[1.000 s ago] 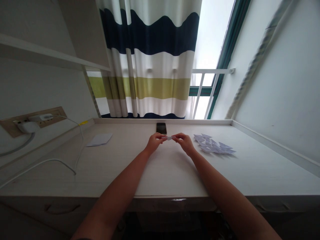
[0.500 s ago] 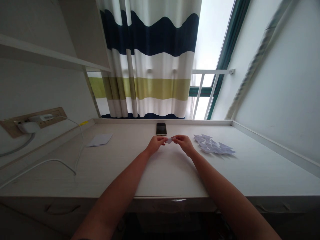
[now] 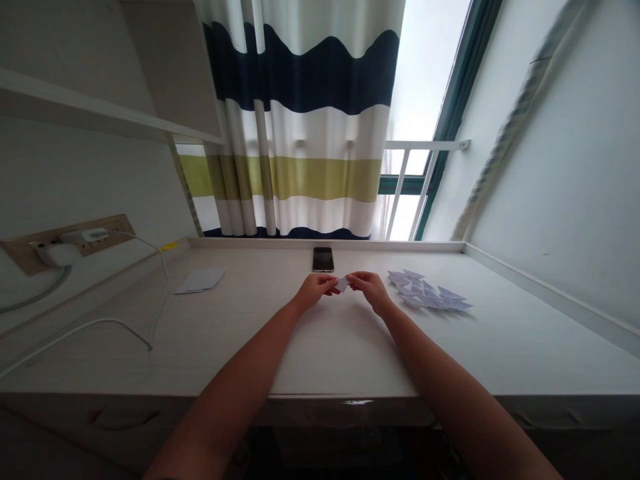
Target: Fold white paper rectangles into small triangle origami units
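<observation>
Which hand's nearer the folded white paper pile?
Right: the right hand is just left of the folded white paper pile; the left hand is farther left, past the small white paper both hands hold.

Probably a home; curtain (image 3: 325,80), desk (image 3: 345,353)

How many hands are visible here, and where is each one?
2: the left hand holds the left side of the small paper, the right hand its right side, both nearer than the phone.

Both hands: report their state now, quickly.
Left hand: closed, holding one side of the small white paper.
Right hand: closed, holding the paper's other side.
</observation>
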`<state>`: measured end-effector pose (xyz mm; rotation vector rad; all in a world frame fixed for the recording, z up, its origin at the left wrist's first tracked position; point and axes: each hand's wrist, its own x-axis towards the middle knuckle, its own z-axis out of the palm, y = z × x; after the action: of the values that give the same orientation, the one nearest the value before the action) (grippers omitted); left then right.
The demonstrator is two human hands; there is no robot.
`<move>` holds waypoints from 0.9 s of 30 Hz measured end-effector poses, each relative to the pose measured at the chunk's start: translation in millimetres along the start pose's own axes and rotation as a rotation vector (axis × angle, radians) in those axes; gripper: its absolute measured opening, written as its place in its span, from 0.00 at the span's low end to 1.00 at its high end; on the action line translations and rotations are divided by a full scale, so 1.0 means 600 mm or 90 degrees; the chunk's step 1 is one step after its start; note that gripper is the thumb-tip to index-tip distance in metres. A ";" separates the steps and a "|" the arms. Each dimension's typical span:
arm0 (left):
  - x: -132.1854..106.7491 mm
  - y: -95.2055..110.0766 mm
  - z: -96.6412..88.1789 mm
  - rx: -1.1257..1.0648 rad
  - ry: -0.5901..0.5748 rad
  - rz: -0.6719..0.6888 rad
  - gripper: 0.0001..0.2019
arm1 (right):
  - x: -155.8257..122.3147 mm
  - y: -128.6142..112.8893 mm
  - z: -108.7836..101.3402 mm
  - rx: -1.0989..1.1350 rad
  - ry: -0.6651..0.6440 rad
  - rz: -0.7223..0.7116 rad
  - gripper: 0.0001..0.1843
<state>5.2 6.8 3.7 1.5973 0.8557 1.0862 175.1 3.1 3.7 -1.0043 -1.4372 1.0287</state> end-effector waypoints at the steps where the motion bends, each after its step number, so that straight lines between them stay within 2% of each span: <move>1: 0.000 0.001 0.000 0.001 0.002 -0.001 0.16 | 0.000 0.001 0.000 0.005 -0.004 0.006 0.18; 10: 0.001 0.001 -0.001 0.008 0.020 -0.004 0.14 | 0.001 0.000 0.002 0.004 -0.012 0.010 0.19; 15: 0.000 -0.001 -0.001 0.060 -0.009 -0.001 0.12 | 0.001 0.000 0.006 -0.056 -0.018 -0.015 0.18; 22: -0.002 -0.001 0.005 0.152 -0.006 0.021 0.12 | 0.003 0.009 0.010 -0.157 -0.039 -0.083 0.15; 25: -0.002 -0.001 0.006 0.153 0.014 0.033 0.12 | 0.002 0.010 0.010 -0.173 -0.018 -0.112 0.14; 27: -0.002 -0.002 0.007 0.134 0.035 0.032 0.13 | 0.001 0.008 0.010 -0.194 0.029 -0.149 0.13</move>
<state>8.5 4.7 2.0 1.7783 0.9987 1.1098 169.5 4.5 -1.2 -1.0356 -1.6615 0.6259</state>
